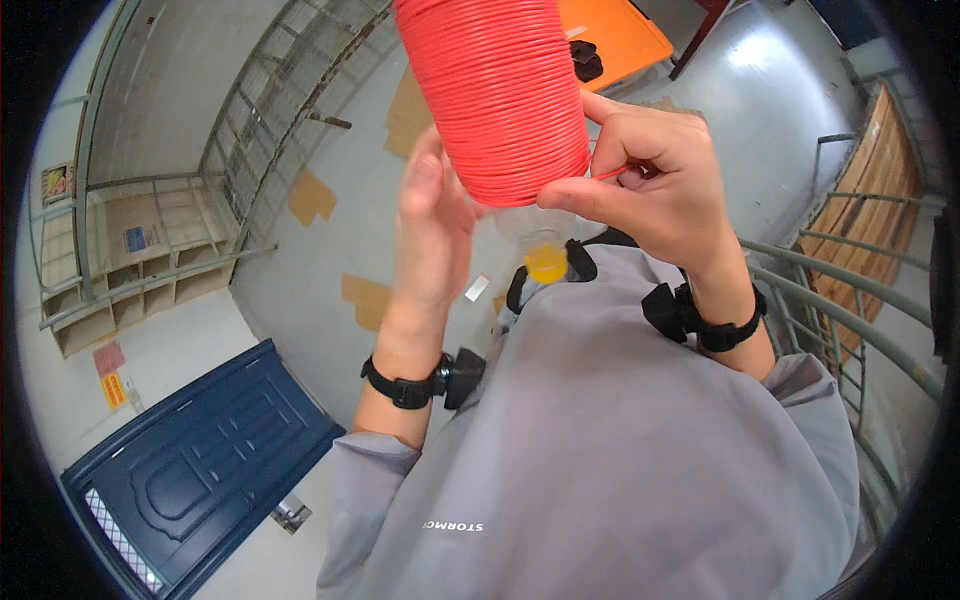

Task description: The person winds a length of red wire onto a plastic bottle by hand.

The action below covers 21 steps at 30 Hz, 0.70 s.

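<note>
Red cord or thin cable [495, 105] is wound in tight, close turns around what looks like a clear plastic bottle. The bottle's neck [534, 225] and yellow cap [545, 262] point down towards my chest. My left hand [439, 214] supports the wound bottle from the left, its fingers partly hidden behind it. At the lower right edge of the winding, my right hand [652, 172] has its thumb against the last turns and holds a short red strand between its bent fingers. Each wrist wears a black strap with a small black device.
An orange table [622, 37] with a black item [586, 61] stands beyond the bottle. Metal bunk frames [847, 300] are at right and upper left. Cardboard pieces [367, 301] lie on the grey floor. A dark blue door [217, 457] is at lower left.
</note>
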{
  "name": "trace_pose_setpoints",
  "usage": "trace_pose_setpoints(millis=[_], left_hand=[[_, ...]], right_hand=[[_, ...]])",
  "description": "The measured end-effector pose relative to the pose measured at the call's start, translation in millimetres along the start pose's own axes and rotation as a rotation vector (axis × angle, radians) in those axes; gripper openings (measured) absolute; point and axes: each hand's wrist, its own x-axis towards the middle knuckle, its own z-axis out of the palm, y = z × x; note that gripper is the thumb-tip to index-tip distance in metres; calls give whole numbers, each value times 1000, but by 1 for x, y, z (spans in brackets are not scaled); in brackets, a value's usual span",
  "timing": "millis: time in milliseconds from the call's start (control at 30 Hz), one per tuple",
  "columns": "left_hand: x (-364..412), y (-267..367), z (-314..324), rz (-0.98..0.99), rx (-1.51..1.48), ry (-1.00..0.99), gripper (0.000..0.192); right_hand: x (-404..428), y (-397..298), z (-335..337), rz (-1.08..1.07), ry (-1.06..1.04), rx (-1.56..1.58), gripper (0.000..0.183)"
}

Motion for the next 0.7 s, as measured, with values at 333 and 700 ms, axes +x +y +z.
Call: trace_pose_setpoints(millis=[333, 700], left_hand=[[8, 5, -11, 86, -29, -115, 62], [1, 4, -8, 42, -85, -155, 91]], right_hand=[[13, -7, -10, -13, -243, -165, 34], [24, 6, -15, 37, -240, 51, 27]])
